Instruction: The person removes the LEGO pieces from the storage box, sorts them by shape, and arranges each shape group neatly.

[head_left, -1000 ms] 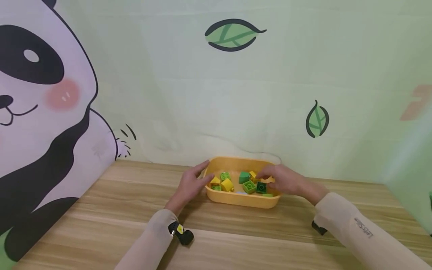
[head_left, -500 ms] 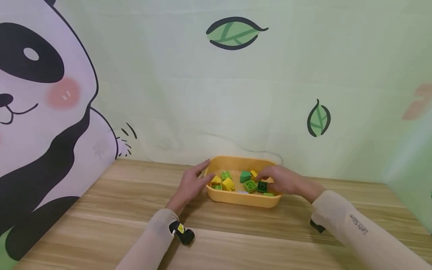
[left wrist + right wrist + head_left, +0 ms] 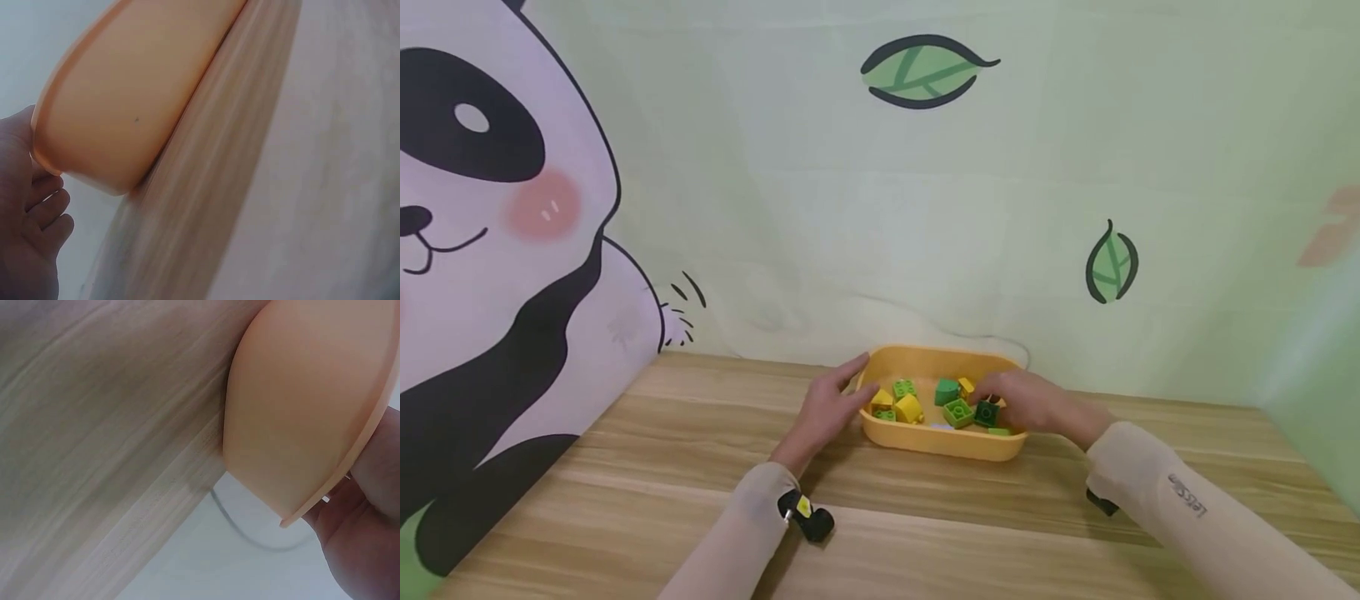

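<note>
A shallow orange-yellow plastic bin [image 3: 943, 444] on the table holds several toy building blocks. My left hand [image 3: 823, 412] holds its left end, thumb over the rim. In the left wrist view, the fingers [image 3: 53, 212] of that hand curl beside the bin's outer wall [image 3: 125, 94]. My right hand [image 3: 1026, 402] reaches over the right end and grips a dark green block [image 3: 987, 413] by its right side. Close to it lie a light green block [image 3: 958, 412], a green rounded block [image 3: 947, 392] and a yellow block [image 3: 966, 388]. In the right wrist view, the bin's wall [image 3: 300, 406] hides the fingertips.
At the bin's left end are a yellow rounded block [image 3: 908, 408], another yellow block [image 3: 882, 400] and a light green block [image 3: 904, 389]. The wood-grain table [image 3: 925, 533] meets a pale green wall cloth [image 3: 775, 250] just behind the bin. A thin cord [image 3: 1026, 354] runs there.
The dark green block has shifted and tilted slightly in my right hand's fingers. The left hand stays at the bin's left end.
</note>
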A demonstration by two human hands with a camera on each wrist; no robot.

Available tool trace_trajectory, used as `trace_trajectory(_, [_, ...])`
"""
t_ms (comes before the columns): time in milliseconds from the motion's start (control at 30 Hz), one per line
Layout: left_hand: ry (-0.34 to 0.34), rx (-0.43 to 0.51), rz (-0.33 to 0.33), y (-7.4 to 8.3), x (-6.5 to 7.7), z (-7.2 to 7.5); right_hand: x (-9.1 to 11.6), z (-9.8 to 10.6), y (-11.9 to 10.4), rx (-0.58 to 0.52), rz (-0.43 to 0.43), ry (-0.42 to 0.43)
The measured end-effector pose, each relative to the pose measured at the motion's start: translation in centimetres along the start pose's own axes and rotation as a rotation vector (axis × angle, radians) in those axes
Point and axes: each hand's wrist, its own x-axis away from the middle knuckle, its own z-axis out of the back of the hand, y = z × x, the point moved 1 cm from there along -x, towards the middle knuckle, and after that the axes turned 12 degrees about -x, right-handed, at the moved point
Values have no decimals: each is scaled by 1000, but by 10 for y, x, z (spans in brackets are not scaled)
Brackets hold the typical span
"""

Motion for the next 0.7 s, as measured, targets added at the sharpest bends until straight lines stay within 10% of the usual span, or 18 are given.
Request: trace_trajectory(700, [2, -14, -1, -1, -1, -1, 6, 9, -4, 20, -51, 83])
